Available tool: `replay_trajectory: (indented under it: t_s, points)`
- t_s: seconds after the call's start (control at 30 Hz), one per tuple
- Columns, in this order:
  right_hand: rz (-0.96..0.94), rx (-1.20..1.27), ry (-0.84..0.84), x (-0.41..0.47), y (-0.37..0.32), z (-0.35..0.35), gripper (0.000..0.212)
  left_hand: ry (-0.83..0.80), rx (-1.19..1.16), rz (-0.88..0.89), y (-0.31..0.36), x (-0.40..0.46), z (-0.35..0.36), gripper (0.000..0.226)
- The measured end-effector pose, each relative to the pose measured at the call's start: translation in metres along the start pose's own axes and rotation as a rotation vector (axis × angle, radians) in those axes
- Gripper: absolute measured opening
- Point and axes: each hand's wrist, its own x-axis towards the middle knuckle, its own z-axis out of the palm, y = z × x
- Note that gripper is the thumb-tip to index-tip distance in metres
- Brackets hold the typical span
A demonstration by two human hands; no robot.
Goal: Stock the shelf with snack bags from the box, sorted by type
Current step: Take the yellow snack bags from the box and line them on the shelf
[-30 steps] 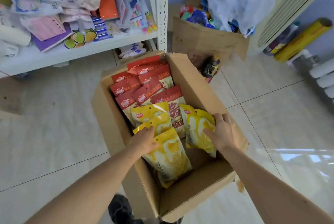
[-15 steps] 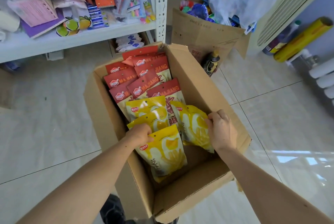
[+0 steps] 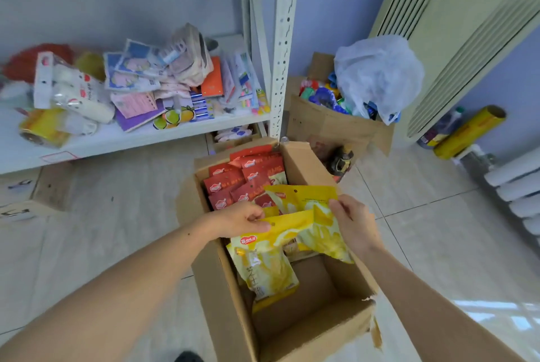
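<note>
An open cardboard box (image 3: 222, 297) stands on the floor below me. Several red snack bags (image 3: 233, 183) lie at its far end. My left hand (image 3: 242, 220) pinches the top edge of a yellow snack bag (image 3: 268, 271) that hangs into the box. My right hand (image 3: 355, 223) grips another yellow snack bag (image 3: 304, 201), lifted above the red ones. The two yellow bags overlap between my hands. The white metal shelf (image 3: 175, 133) stands beyond the box to the left.
The shelf's low board holds a pile of packets, notebooks and stationery (image 3: 163, 87). A second cardboard box (image 3: 330, 125) with a white plastic bag (image 3: 377, 75) stands behind, next to an air conditioner unit (image 3: 455, 37). A yellow roll (image 3: 467, 132) and white pipes (image 3: 517, 183) lie right.
Both hands have lifted yellow bags up from the box and drawn them together. The view has tilted up, showing more of the shelf.
</note>
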Motion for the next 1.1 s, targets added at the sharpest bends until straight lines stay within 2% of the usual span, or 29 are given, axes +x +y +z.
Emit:
replay_trajectory:
  t_s: [0.13,0.33,0.43,0.57,0.73,0.8,0.9,1.0,1.1]
  points:
    - [0.006,0.129,-0.048,-0.007,-0.057,-0.035,0.036,0.076,0.0,0.088,0.053,-0.039,-0.047,0.037]
    - [0.003,0.46,-0.007,-0.024,-0.136,-0.078,0.036,0.266,-0.052,0.119,0.116,-0.093,-0.097,0.032]
    - [-0.057,0.51,-0.045,-0.034,-0.172,-0.1,0.033,0.354,-0.1,0.111,0.143,-0.118,-0.116,0.025]
    - [-0.164,0.487,-0.071,-0.042,-0.215,-0.131,0.028,0.482,-0.168,0.136,0.174,-0.154,-0.137,0.027]
    - [-0.31,0.46,-0.018,-0.049,-0.277,-0.168,0.017,0.75,-0.232,0.202,0.2,-0.197,-0.16,0.02]
    - [-0.339,0.467,-0.017,-0.052,-0.301,-0.178,0.017,0.88,-0.337,0.218,0.207,-0.215,-0.166,0.024]
    - [-0.35,0.513,-0.019,-0.055,-0.335,-0.187,0.017,1.065,-0.355,0.19,0.212,-0.239,-0.176,0.034]
    - [-0.347,0.585,0.004,-0.055,-0.367,-0.189,0.017,1.081,-0.566,0.196,0.208,-0.26,-0.184,0.057]
    - [-0.323,0.679,0.025,-0.052,-0.397,-0.186,0.019,0.941,-0.701,0.238,0.196,-0.275,-0.194,0.067]
